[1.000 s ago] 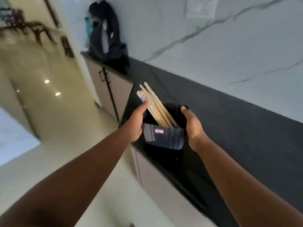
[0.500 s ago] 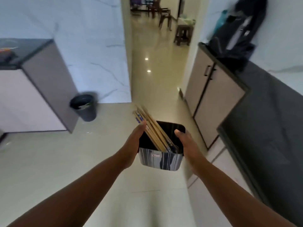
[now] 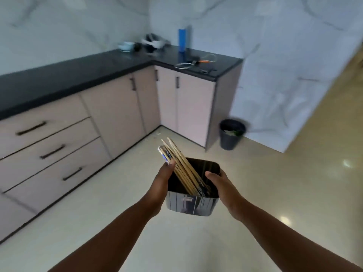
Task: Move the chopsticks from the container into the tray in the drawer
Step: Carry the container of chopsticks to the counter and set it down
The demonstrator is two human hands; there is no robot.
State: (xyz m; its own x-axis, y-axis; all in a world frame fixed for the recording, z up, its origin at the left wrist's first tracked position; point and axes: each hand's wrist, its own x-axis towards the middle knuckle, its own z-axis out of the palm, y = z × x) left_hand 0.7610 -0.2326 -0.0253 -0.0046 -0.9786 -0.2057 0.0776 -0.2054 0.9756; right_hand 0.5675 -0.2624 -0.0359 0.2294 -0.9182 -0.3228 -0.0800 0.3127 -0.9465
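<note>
The drawers [image 3: 52, 152] at left are all closed, so the carrying step is under way. The left hand [image 3: 164, 176] and right hand [image 3: 223, 183] clasp opposite sides of the container [image 3: 193, 203], chopsticks [image 3: 178, 165] leaning inside toward the left thumb. Next, I judge, one hand must free itself to open a drawer.

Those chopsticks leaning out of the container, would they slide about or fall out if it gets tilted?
Probably. The chopsticks lean loose against one corner of the container, sticking well above its rim, so a tilt could spill them. They look stiff, thin and light. The left hand partly steadies them.
</note>
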